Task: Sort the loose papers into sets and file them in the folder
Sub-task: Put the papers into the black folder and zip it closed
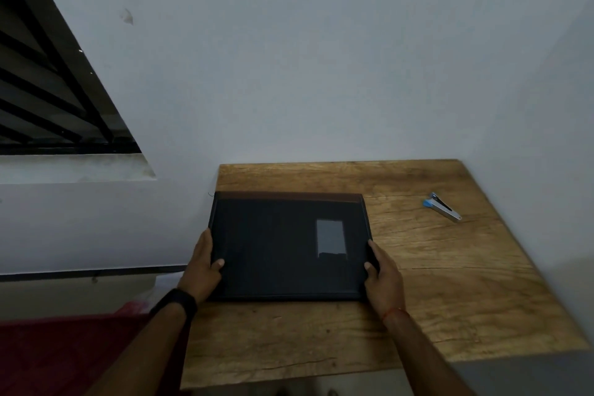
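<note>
A closed black folder (283,247) with a grey label window on its right half lies flat on the left part of a wooden table (450,292). My left hand (202,267) grips the folder's left edge, thumb on top of the cover. My right hand (381,273) grips the right edge in the same way, thumb on the cover. No loose papers are visible.
A blue and silver stapler (443,206) lies at the table's back right. A white wall rises right behind the table, with a barred window (48,80) at the upper left. A red cloth (58,357) lies low on the left beside the table.
</note>
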